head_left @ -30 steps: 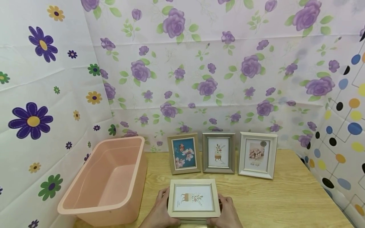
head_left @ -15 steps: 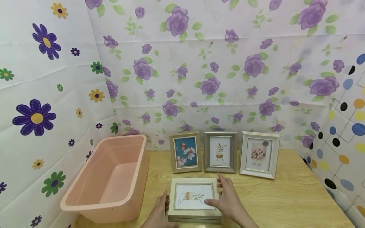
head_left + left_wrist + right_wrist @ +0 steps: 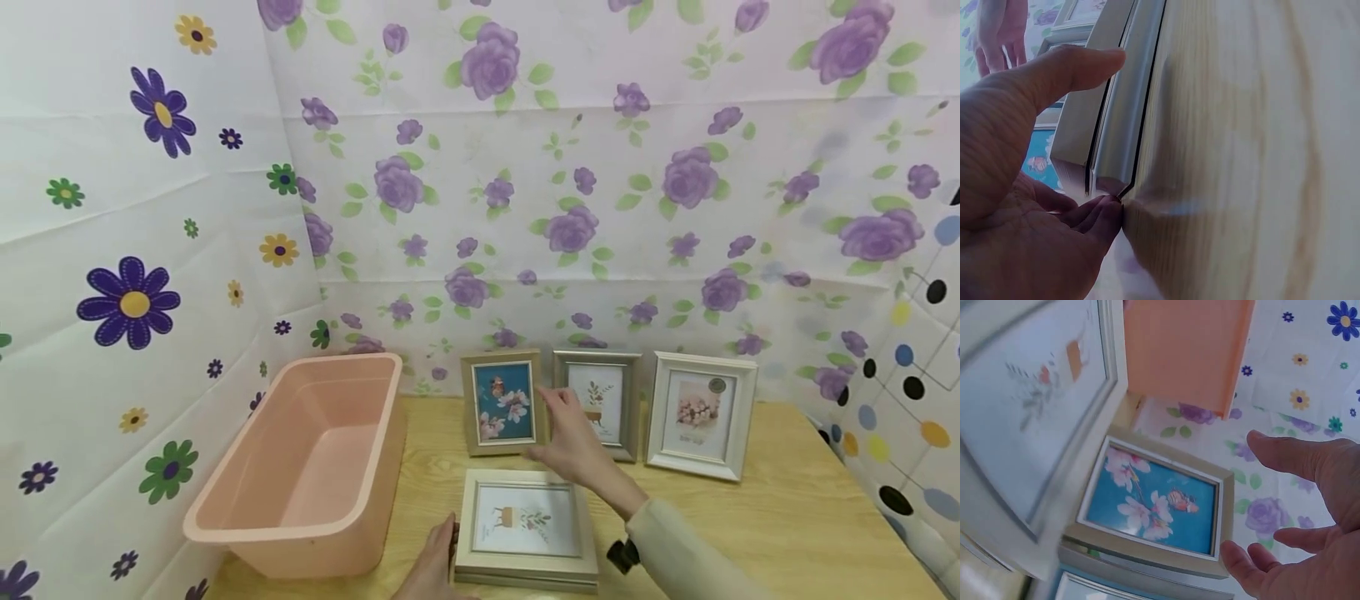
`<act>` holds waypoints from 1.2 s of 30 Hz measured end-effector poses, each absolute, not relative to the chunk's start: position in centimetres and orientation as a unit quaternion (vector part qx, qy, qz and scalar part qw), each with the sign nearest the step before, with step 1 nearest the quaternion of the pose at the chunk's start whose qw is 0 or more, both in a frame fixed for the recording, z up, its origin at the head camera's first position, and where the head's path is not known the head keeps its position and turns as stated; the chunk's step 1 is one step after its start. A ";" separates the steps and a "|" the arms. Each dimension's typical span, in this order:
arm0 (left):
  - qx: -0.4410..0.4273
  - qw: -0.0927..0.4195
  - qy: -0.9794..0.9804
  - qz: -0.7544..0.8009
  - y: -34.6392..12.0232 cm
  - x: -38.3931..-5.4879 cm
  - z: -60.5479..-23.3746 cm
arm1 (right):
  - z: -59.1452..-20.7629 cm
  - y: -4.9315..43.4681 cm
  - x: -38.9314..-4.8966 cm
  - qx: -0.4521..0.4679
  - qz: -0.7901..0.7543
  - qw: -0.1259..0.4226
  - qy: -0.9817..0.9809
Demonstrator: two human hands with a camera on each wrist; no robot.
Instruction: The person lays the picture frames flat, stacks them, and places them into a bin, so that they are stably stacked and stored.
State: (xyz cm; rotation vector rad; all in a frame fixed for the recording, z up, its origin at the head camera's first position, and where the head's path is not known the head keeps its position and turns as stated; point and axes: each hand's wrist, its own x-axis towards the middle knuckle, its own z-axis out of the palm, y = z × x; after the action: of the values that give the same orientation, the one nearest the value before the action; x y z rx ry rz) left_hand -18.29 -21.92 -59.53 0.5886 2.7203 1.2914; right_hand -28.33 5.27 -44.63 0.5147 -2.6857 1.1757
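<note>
Two cream picture frames (image 3: pixel 480 557) lie stacked flat on the table, the upper one with a potted-plant print. My left hand (image 3: pixel 429 567) holds the stack at its near left corner; in the left wrist view the thumb (image 3: pixel 1088 67) lies along one edge and curled fingers (image 3: pixel 1107 219) meet the lower frame's corner. My right hand (image 3: pixel 576 446) reaches past the stack, thumb and fingers spread, nothing between them. Its fingertips overlap the right edge of a standing beige frame (image 3: pixel 471 408) with a blue bird-and-blossom picture. It partly hides the silver frame (image 3: pixel 633 404) behind.
A white frame (image 3: pixel 738 421) with a blossom print stands at the right of the row, against the flowered cloth (image 3: pixel 517 317). A deep pink plastic tub (image 3: pixel 330 546) is on the left. The wooden table (image 3: pixel 795 517) has its right edge by a dotted cloth.
My right hand has let go of the stack's right side and moved up and forward to the standing frames. My left hand stays at the stack. The head view has shifted slightly left.
</note>
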 end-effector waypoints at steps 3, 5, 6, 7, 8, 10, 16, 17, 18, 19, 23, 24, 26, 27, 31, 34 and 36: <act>0.165 0.072 0.861 0.475 -21.8 -18.1 -59.1 | -43.9 4.7 -30.3 0.193 0.379 0.087 -0.901; 0.142 0.094 0.844 0.509 -21.6 -17.9 -58.7 | -43.9 4.4 -32.1 0.215 0.364 0.097 -0.901; 0.123 0.106 0.836 0.525 -21.5 -17.8 -58.5 | -44.1 4.3 -33.0 0.228 0.357 0.105 -0.900; 0.110 0.107 0.833 0.532 -21.4 -17.8 -58.3 | -44.6 4.3 -34.4 0.241 0.341 0.120 -0.900; 0.099 0.105 0.830 0.539 -21.3 -17.7 -58.1 | -45.5 4.3 -35.9 0.257 0.330 0.139 -0.898; 0.071 0.097 0.827 0.549 -21.1 -17.5 -57.8 | -46.9 4.1 -38.5 0.268 0.313 0.160 -0.897; 0.002 0.078 0.812 0.579 -21.0 -16.5 -56.9 | -46.5 2.8 -40.7 0.239 0.324 0.107 -0.909; -0.005 0.076 0.805 0.588 -21.0 -16.4 -56.6 | -46.2 2.6 -40.7 0.233 0.327 0.098 -0.911; -0.011 0.074 0.805 0.589 -21.0 -16.3 -56.4 | -46.0 2.5 -40.6 0.229 0.331 0.094 -0.911; -0.016 0.070 0.805 0.588 -21.0 -16.1 -56.2 | -45.4 2.3 -40.3 0.222 0.336 0.086 -0.911; -0.014 0.043 0.805 0.591 -21.1 -15.8 -56.1 | -45.3 2.3 -41.0 0.223 0.328 0.095 -0.913; -0.006 0.032 0.807 0.590 -21.2 -15.7 -56.3 | -45.1 2.3 -40.9 0.224 0.322 0.096 -0.915; 0.005 0.014 0.809 0.588 -21.3 -15.8 -56.9 | -44.5 2.2 -40.5 0.226 0.296 0.090 -0.924; 0.012 0.010 0.808 0.589 -21.4 -15.7 -56.9 | -44.0 2.0 -40.1 0.225 0.285 0.089 -0.928; 0.012 0.013 0.801 0.599 -21.4 -15.5 -56.3 | -43.2 1.6 -39.0 0.239 0.233 0.090 -0.938; 0.005 0.020 0.799 0.602 -21.7 -15.7 -56.9 | -43.2 1.3 -39.0 0.251 0.229 0.092 -0.936; 0.007 0.018 0.801 0.599 -22.3 -16.3 -58.5 | -43.5 1.3 -39.3 0.260 0.240 0.084 -0.931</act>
State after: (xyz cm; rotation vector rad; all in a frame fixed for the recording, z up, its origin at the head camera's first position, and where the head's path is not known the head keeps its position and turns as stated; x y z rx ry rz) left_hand -16.30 -22.29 -58.52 0.0218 2.4864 1.8599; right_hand -39.26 1.28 -43.46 0.7771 -2.7794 0.7168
